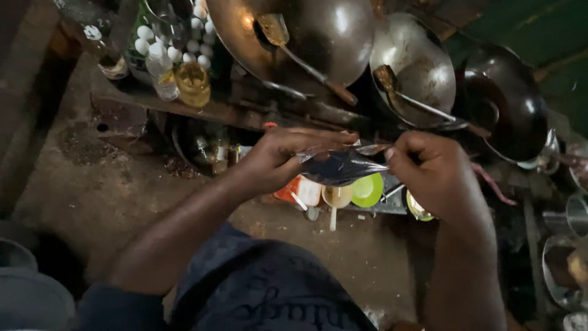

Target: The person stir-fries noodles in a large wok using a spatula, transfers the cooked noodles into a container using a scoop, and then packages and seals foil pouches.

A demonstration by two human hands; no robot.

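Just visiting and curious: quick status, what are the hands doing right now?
Left hand and right hand both grip a clear plastic bag, stretched between them. Woks with ladles beyond. Small cups below; nothing blocks the bag.

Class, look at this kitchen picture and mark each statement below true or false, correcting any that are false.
1. Both hands hold a clear plastic bag. True: the left hand and right hand grip it at either end.
2. All the woks are empty of tools. False: the large wok and the middle wok each hold a ladle.
3. White eggs sit at the upper left. True.
4. The small bowl below the bag is red. False: it is green.
5. A bottle of yellowish liquid stands near the eggs. True.
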